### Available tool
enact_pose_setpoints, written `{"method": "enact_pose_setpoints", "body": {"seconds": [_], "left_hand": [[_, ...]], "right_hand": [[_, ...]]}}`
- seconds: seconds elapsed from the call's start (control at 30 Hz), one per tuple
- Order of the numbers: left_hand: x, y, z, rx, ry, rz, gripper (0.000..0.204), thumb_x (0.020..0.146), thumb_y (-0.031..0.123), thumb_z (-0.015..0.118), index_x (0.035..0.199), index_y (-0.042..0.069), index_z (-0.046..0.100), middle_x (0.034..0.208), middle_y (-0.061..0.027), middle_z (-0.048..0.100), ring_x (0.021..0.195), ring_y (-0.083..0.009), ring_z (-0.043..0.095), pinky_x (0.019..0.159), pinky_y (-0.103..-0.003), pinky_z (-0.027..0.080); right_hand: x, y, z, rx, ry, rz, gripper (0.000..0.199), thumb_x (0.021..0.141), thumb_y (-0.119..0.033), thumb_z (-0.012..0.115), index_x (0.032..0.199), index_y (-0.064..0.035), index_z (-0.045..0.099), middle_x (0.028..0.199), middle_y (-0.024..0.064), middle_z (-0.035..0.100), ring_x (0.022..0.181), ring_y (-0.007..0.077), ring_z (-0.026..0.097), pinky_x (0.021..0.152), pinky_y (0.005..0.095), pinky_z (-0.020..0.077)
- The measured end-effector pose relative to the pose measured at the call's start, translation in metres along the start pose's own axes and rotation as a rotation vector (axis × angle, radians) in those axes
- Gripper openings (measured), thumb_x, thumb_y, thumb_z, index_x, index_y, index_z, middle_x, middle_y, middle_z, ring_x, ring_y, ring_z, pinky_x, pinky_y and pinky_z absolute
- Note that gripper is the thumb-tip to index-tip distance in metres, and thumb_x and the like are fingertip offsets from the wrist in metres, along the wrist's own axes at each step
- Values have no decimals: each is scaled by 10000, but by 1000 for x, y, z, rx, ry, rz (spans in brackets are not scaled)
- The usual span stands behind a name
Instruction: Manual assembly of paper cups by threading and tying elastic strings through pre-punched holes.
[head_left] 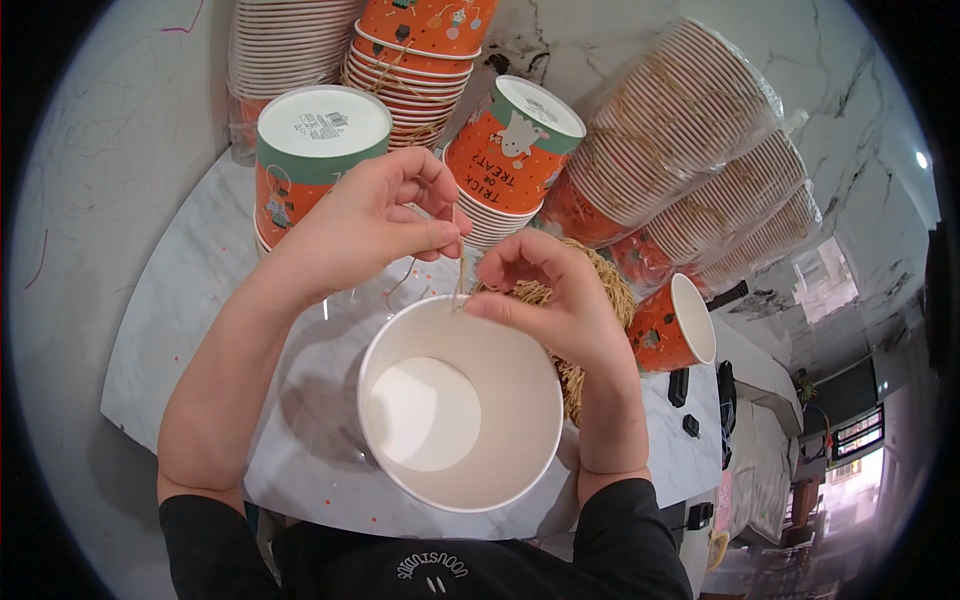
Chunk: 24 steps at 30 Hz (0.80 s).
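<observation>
Left hand pinches twine (likely light, limp; hold ends) above paper bucket, far side; right hand, grip unclear

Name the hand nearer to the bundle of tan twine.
Right. The right hand overlaps the bundle of tan twine in the picture, contact unclear; the left hand is farther off, up and to its left.

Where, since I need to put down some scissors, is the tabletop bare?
The widest free patch of tabletop lies left of the left forearm, out to the table's edge. A smaller one sits between that forearm and the open bucket. The back is crowded with orange bucket stacks, the right with coiled twine and a lone orange bucket.
</observation>
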<state>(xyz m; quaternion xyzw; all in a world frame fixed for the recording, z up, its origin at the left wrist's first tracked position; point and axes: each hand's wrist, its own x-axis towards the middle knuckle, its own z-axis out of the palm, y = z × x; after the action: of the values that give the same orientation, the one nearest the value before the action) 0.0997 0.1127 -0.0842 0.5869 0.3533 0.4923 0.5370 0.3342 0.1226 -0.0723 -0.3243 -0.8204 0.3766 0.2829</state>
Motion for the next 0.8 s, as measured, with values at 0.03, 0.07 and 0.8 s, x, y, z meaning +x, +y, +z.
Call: {"method": "enact_pose_setpoints", "body": {"seconds": [0.03,0.07,0.8], "left_hand": [[-1,0,1,-25,2,23,243,896,-8,702,1063,29,530,959,-67,656,851,-120,686,749,-246,568],[-2,1,2,-50,3,46,235,895,-15,699,1064,25,540,964,-71,660,851,-118,685,753,-243,566],[-16,26,23,-75,266,440,202,869,-89,701,833,46,557,901,-55,672,974,-132,681,860,-270,554]], "right_hand": [[2,1,3,52,77,-25,238,829,-118,828,953,22,680,927,38,690,822,104,634,747,265,524],[3,1,8,52,77,-25,238,829,-118,828,953,22,680,927,38,690,822,104,634,747,265,524],[4,-4,20,-104,58,-165,84,825,-48,749,894,-17,711,983,43,662,972,151,622,897,300,479]]}}
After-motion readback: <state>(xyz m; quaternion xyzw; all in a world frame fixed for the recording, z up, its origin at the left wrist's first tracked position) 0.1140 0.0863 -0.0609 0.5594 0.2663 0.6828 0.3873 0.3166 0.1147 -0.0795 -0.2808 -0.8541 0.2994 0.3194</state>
